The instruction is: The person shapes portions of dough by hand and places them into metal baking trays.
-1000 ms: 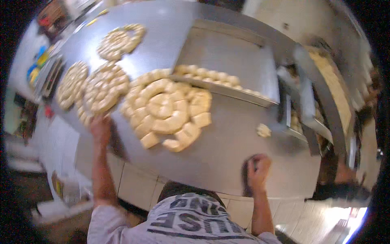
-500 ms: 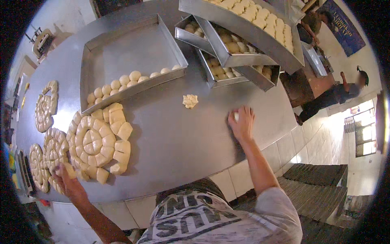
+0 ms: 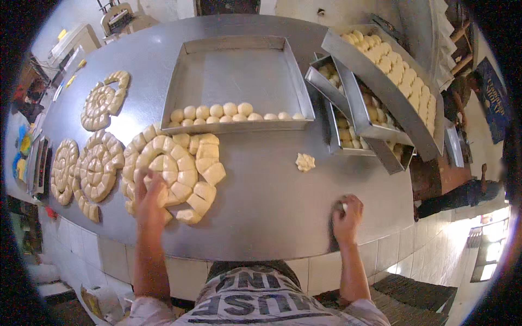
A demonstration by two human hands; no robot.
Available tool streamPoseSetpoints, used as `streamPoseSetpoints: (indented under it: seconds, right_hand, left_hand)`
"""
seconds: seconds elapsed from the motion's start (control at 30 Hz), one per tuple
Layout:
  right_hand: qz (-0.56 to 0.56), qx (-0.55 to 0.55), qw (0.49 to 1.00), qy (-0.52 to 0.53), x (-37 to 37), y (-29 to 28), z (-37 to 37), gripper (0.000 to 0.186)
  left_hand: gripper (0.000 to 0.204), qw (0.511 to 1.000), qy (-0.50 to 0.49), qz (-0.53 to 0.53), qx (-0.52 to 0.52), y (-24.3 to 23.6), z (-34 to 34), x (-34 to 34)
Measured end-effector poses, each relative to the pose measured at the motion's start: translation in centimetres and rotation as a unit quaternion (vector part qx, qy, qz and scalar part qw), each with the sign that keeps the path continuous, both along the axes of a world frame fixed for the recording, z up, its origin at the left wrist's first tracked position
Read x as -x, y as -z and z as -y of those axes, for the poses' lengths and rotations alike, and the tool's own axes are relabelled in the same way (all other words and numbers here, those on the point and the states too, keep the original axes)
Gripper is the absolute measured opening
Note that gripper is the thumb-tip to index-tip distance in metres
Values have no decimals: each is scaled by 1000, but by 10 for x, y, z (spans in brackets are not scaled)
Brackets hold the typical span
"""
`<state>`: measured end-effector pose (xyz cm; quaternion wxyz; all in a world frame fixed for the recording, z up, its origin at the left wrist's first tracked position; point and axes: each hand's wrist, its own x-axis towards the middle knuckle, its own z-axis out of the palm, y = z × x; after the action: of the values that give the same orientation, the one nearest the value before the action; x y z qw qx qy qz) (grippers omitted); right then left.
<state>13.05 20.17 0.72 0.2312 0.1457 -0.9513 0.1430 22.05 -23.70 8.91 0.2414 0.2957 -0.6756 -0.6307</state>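
Item, lower right of frame: my right grip (image 3: 348, 218), curled round a pale dough piece (image 3: 344, 206), best cupped lightly, I judge; item, lower left: my left grip (image 3: 150, 200) (blurred, closure I cannot tell) at the cut dough spiral (image 3: 179, 175).

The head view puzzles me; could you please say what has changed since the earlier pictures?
The left hand has moved right, from the smaller dough spirals onto the large spiral; its grip is unclear. The view has turned. The right hand stays curled around a pale piece; the tray and the dough balls stay put.
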Motion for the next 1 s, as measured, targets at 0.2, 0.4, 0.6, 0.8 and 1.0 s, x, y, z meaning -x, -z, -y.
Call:
streamPoseSetpoints:
  seconds: [0.2, 0.4, 0.6, 0.8, 1.0]
  right_hand:
    - [251, 573, 780, -5, 62, -84, 35, 30]
    - [91, 307, 946, 52, 187, -98, 221, 22]
    - [302, 329, 870, -210, 86, -103, 279, 26]
    - [541, 440, 638, -327, -33, -76, 206, 51]
    - [593, 295, 742, -102, -66, -50, 39, 27]
  left_hand:
    - [57, 988, 142, -32, -53, 10, 34, -70]
    - [49, 957, 256, 63, 120, -12, 13, -51]
    - [28, 975, 192, 110, 28, -5, 23, -64]
    - [22, 840, 377, -101, 377, -10, -59, 5]
    - [12, 668, 699, -53, 251, 26, -140, 44]
